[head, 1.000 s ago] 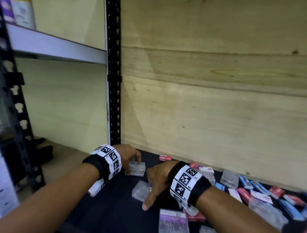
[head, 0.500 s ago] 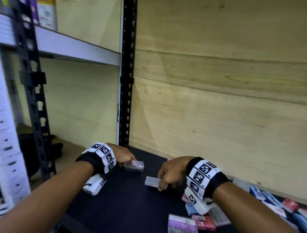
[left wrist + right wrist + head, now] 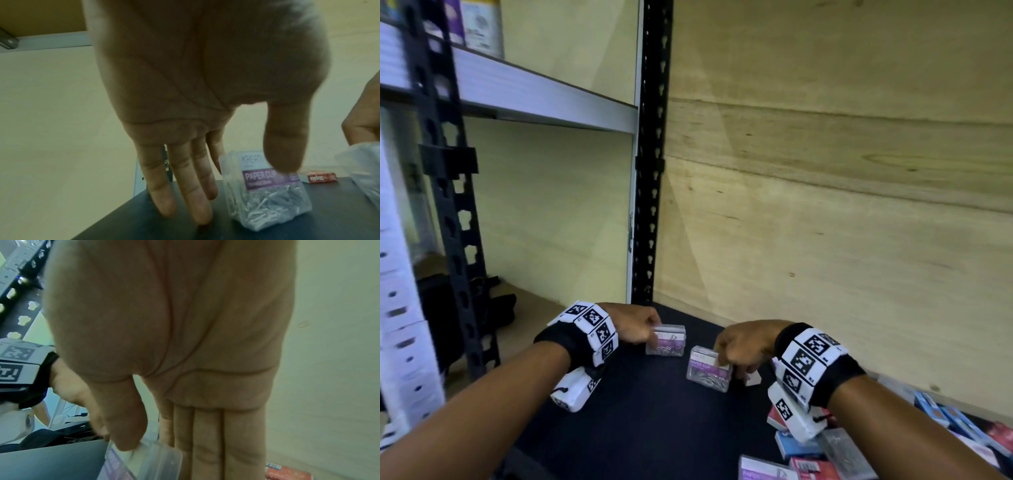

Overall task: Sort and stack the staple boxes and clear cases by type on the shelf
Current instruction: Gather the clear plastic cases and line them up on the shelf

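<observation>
While each hand [image 3: 635,325] [image 3: 744,346] pinches one, both clear cases [image 3: 666,340] [image 3: 709,368] look boxy and glossy.

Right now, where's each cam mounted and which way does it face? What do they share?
Head: on the head, looking forward and down at the dark shelf and plywood back; shows both forearms, wristbands, left hand and right hand, each on a clear case.
Left wrist: under the left wrist, looking along the palm; thumb and fingers pinch the left case; a red staple box lies behind.
Right wrist: under the right wrist, along the palm; thumb on the right case.
Shared: head and left wrist both show the left case.
</observation>
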Demonstrator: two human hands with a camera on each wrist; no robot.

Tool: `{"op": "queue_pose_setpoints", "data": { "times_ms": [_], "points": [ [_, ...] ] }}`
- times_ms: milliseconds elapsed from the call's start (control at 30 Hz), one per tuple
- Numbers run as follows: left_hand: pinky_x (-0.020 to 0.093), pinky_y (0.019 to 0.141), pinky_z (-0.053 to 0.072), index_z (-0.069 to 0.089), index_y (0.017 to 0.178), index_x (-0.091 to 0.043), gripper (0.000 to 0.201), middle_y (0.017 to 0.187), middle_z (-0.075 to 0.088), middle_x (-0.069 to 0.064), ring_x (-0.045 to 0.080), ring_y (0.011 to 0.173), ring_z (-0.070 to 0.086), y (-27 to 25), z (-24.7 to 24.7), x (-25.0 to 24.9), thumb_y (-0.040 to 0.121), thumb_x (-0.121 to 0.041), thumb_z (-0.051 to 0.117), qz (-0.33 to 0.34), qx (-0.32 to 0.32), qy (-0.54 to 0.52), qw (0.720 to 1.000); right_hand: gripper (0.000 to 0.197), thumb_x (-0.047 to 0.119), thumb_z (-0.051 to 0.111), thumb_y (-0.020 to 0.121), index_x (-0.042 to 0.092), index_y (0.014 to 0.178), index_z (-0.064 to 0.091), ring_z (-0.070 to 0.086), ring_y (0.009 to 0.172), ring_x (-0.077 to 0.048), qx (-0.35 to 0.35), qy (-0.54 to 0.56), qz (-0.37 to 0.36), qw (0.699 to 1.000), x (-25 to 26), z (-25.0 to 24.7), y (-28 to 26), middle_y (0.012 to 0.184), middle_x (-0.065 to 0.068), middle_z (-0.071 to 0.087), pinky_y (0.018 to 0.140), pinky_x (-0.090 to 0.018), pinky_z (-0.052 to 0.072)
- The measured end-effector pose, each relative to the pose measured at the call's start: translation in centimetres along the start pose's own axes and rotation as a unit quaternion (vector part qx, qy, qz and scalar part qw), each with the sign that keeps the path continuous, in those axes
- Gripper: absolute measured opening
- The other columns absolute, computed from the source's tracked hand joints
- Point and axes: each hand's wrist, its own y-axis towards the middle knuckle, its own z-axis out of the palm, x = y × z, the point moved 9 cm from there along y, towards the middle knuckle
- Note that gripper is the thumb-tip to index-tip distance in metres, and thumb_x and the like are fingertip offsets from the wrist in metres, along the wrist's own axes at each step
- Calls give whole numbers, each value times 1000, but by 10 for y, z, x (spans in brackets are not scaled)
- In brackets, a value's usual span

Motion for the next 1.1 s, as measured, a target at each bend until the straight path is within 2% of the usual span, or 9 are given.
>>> {"op": "queue_pose_setpoints", "data": {
  "times_ms": [67,167,267,433,600,733,833,967,1100],
  "points": [
    [28,95,43,49,124,-27,49,123,57,-6,14,110,55,0,-2,4,82,-36,71,7,-7,34,999,31,16,50,99,2,124,61,62,86,-17,-7,-29,-7,1000,-1,-4,4,118,-17,69,68,-22,51],
    [24,90,42,51,120,-26,41,119,60,-6,13,108,56,6,-4,5,85,-34,71,28,-19,41,999,31,20,46,102,2,119,63,64,92,-18,17,-52,1,999,-1,-7,11,115,-13,70,81,-32,52],
    [25,87,44,50,120,-27,35,116,62,-6,12,104,58,14,-12,6,90,-33,66,38,-39,63,997,33,24,45,101,2,116,64,58,90,-20,-14,-84,8,996,1,-19,17,117,-14,68,78,-33,46],
    [32,88,48,46,124,-29,34,115,62,-2,17,99,59,31,-27,17,93,-34,60,27,-66,109,991,39,30,41,104,8,135,48,55,116,-26,-54,-94,35,993,-3,-33,29,134,-10,55,85,-33,42],
    [29,84,48,44,132,-28,39,118,61,3,22,102,60,48,-39,22,95,-31,57,18,-95,124,988,40,25,41,104,9,140,35,50,77,-19,-71,-68,55,994,-7,-41,49,130,-16,55,64,-29,41],
    [31,84,50,45,134,-26,39,120,62,8,25,102,61,58,-49,18,96,-26,54,20,-105,132,985,41,16,45,102,6,140,34,50,93,-25,-68,-77,58,993,-7,-46,57,130,-17,54,77,-35,44],
    [31,80,52,46,135,-26,37,116,64,10,26,92,64,64,-53,17,98,-25,52,15,-114,127,985,39,14,45,102,6,138,36,50,91,-24,-72,-83,56,992,-6,-50,60,130,-17,55,75,-34,42],
    [27,76,48,43,138,-24,39,118,63,15,30,100,65,72,-55,14,99,-21,49,10,-111,131,985,35,22,41,104,6,135,38,60,100,-29,-84,-61,59,993,-9,-54,67,127,-16,59,79,-35,47],
    [32,85,51,41,140,-24,42,116,63,17,28,96,64,79,-57,16,99,-18,47,5,-109,121,987,34,22,42,104,4,133,39,62,104,-29,-87,-49,67,993,-10,-54,72,125,-16,60,82,-35,47]
  ]
}}
